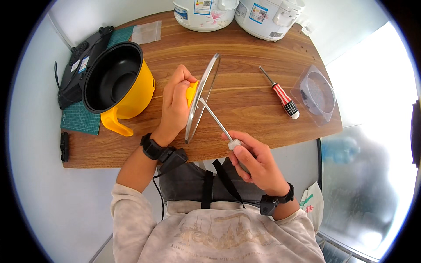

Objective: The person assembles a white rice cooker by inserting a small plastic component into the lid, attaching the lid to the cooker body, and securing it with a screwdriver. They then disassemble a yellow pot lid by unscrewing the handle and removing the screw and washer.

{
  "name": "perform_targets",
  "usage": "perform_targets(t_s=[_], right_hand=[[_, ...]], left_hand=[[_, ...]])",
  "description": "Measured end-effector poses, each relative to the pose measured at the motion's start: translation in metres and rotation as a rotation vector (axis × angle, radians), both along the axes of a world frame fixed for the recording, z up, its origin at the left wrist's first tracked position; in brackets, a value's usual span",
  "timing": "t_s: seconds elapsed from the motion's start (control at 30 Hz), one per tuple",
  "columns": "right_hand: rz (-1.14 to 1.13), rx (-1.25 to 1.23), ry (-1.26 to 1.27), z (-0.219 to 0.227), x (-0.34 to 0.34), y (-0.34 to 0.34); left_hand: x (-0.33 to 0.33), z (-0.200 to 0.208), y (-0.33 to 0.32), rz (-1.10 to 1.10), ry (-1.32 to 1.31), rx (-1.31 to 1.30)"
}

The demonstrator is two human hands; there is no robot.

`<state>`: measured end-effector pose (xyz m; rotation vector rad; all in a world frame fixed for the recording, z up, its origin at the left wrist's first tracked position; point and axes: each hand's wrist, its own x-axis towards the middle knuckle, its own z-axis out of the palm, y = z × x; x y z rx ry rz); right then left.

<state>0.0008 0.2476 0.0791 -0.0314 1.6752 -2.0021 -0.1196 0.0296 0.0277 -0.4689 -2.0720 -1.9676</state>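
My left hand (pixel 176 98) grips the yellow knob (pixel 191 93) of a round glass lid (pixel 205 83) with a metal rim. The lid is held on edge above the table, its inner side turned to the right. In my right hand (pixel 252 160) is a screwdriver (pixel 218 122) with a pale handle and a long metal shaft. Its tip is at the lid's centre, opposite the knob; whether it sits in a screw is too small to tell. Left of my left hand stands a yellow pot (pixel 137 94) with a black inside and a yellow handle.
A second screwdriver (pixel 285 101) with a striped handle lies right of centre, beside a clear plastic container (pixel 318 94). Two white rice cookers (pixel 263 19) stand at the back. Behind the pot are a black appliance (pixel 81 65), green cutting mats (pixel 81 119) and a clear bag (pixel 147 33).
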Motion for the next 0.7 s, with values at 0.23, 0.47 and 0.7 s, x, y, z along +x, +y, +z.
perform_targets(t_s=[0.23,0.47,0.7], right_hand=[[-0.139,0.531,0.842,-0.016,-0.004,-0.005],[-0.031,0.761,0.963,-0.011,-0.022,0.009],[0.007,1.241,1.377,0.0,-0.03,0.026]], left_hand=[[0.001,0.001,-0.004,-0.17,-0.182,0.227],[0.005,0.011,0.0,-0.205,-0.428,0.403],[0.004,0.014,-0.004,-0.383,-0.583,0.422]])
